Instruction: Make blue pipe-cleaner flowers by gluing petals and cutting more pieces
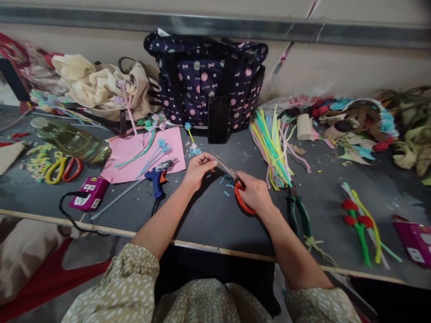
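Observation:
My right hand (pixel 255 193) is closed round the red handles of a pair of scissors (pixel 227 168), whose blades point up and to the left. Close to the blade tips, my left hand (pixel 199 170) is pinched, but whatever is between its fingers is too small to make out. Small blue cut pieces (pixel 226 194) lie on the dark table (pixel 208 224) under the scissors. Left of my left hand rests a blue glue gun (pixel 155 179), partly over a pink sheet (pixel 117 157) that carries pale blue fuzzy stems (pixel 156 154).
Behind my hands a phone (pixel 218 120) leans on a dark patterned bag (pixel 208 80). To the right are a bundle of pipe cleaners (pixel 272 148), green-handled pliers (pixel 298 211) and red-topped stems (pixel 360 233). A bottle (pixel 72 141), more scissors (pixel 55 171) and a purple power strip (pixel 89 193) lie left.

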A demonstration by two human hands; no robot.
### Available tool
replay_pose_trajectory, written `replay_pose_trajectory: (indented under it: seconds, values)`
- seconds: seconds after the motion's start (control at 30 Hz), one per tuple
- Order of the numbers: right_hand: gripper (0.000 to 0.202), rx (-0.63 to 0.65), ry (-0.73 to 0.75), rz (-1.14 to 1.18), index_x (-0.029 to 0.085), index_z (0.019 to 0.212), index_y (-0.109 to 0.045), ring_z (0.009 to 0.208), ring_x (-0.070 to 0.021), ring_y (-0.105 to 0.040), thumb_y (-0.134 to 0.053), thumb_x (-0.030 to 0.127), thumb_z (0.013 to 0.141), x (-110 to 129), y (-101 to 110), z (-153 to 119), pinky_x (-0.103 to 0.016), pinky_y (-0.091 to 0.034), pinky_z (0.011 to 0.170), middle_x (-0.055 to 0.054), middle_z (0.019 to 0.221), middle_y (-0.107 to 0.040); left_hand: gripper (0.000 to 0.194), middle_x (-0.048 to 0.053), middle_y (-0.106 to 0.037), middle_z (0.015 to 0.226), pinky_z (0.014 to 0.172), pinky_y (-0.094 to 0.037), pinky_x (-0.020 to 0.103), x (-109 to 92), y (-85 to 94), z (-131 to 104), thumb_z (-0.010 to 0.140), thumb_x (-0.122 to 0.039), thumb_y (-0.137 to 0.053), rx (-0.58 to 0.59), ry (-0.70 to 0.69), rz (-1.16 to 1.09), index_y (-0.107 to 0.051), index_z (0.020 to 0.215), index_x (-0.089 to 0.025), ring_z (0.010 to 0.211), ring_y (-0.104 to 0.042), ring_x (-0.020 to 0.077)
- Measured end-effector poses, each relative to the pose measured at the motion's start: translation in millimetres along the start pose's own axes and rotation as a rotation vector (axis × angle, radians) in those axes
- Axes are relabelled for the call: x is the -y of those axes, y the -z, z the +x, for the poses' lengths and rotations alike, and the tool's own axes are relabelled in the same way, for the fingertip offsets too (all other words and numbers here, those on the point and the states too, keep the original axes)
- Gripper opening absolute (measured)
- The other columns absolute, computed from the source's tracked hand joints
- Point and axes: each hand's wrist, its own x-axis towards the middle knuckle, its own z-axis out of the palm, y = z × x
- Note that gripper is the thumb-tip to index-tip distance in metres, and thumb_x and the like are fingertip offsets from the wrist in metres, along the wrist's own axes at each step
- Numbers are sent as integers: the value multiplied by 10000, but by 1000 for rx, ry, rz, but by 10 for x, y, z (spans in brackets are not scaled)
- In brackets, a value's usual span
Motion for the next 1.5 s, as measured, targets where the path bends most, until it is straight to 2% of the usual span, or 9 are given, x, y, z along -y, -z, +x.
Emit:
replay_pose_trajectory:
  seconds: [0.17, 0.27, 0.83, 1.27, 1.5]
  values:
    - [343, -39, -52, -88, 194, 1147, -576, 841, -202, -642, -485, 157, 818, 3, 28, 1, -260, -402, 638, -55, 916, -702, 254, -46, -582, 633, 543, -443, 207, -21, -3, 0, 605, -245, -808, -16, 20, -26, -612, 747, -172, 529, -512, 66]
    - [383, -50, -76, -86, 199, 1192, -558, 875, -208, -644, -492, 162, 817, 15, 91, 10, -264, -417, 657, -57, 957, -705, 246, -45, -586, 640, 544, -444, 207, -22, 3, 3, 610, -232, -808, -10, 19, -44, -610, 743, -171, 524, -505, 62]
    - [419, -42, -22, -103, 192, 1181, -574, 867, -208, -636, -499, 151, 771, -31, 23, 1, -271, -445, 670, -76, 997, -699, 238, -45, -585, 665, 557, -455, 209, -15, 19, -8, 636, -253, -798, 15, -7, -49, -604, 751, -177, 533, -517, 61]
    - [369, -39, -27, -149, 200, 1175, -577, 875, -207, -631, -487, 164, 819, -23, -3, -8, -266, -413, 662, -59, 989, -703, 271, -44, -581, 665, 557, -449, 208, -22, 0, -5, 636, -298, -803, 11, -9, -48, -591, 753, -177, 526, -505, 57]
    - [386, -48, -25, -186, 193, 1191, -576, 866, -214, -625, -503, 176, 813, -27, -25, -16, -274, -408, 659, -77, 997, -703, 275, -48, -549, 619, 545, -438, 207, -14, 8, -4, 629, -295, -819, -23, -15, -18, -579, 691, -178, 521, -493, 59]
